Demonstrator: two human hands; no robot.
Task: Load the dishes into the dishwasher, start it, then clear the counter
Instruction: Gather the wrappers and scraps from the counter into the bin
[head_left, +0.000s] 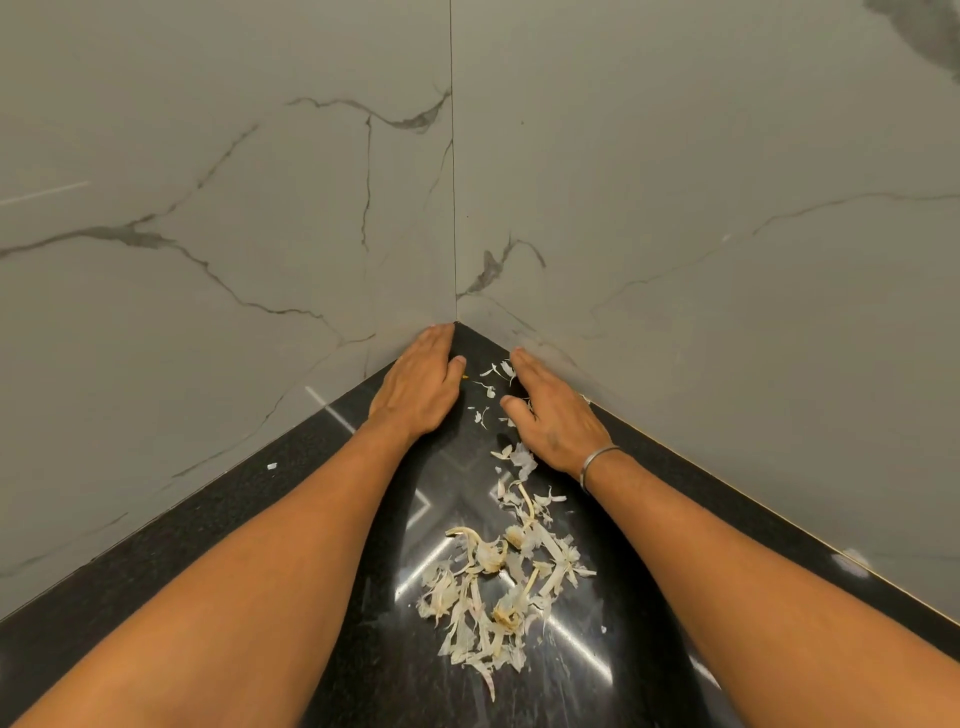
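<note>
A heap of dry, pale garlic peels and stems (498, 587) lies on the black polished counter (218, 530), between my two forearms. A thinner trail of flakes (491, 384) runs from the heap back into the corner. My left hand (418, 384) lies flat, palm down, with its fingertips right in the corner against the left wall. My right hand (558, 415) lies flat along the foot of the right wall, fingers together, its edge touching loose flakes. Neither hand holds anything. No dishes or dishwasher are in view.
Two grey marble-veined walls (311, 182) meet in a corner just beyond my fingertips and close off the counter. A single white flake (271, 466) lies on the counter to the left. A metal bangle (597, 465) sits on my right wrist.
</note>
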